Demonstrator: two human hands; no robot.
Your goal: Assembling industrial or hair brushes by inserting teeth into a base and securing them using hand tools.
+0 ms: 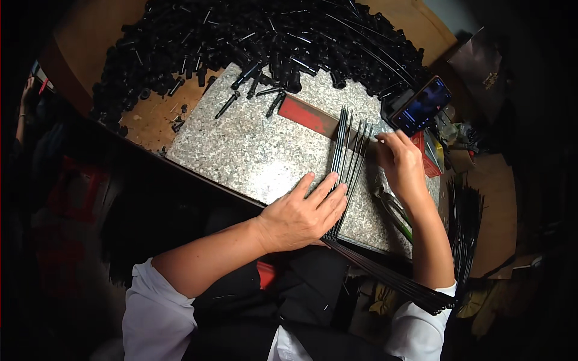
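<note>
Several thin black rods [354, 144] lie side by side across a speckled stone slab [235, 144], reaching over its near edge. My left hand [301, 210] rests flat on their lower part with its fingers stretched out. Close to the right of the rods' far ends is my right hand [402, 159], its fingers drawn together in a pinch. Whatever sits between those fingertips is too small to make out. The rods cross a flat bar [307, 117], red at its left end. Beside my right wrist lies a hand tool with green on its handles [398, 218], partly hidden by the forearm.
A large heap of black tubular parts [271, 36] covers the table's far side, with a few loose pieces [227, 104] on the slab. At the right, a lit phone [423, 105] leans near a red box [428, 155]. More black rods [465, 219] stand beyond my right forearm.
</note>
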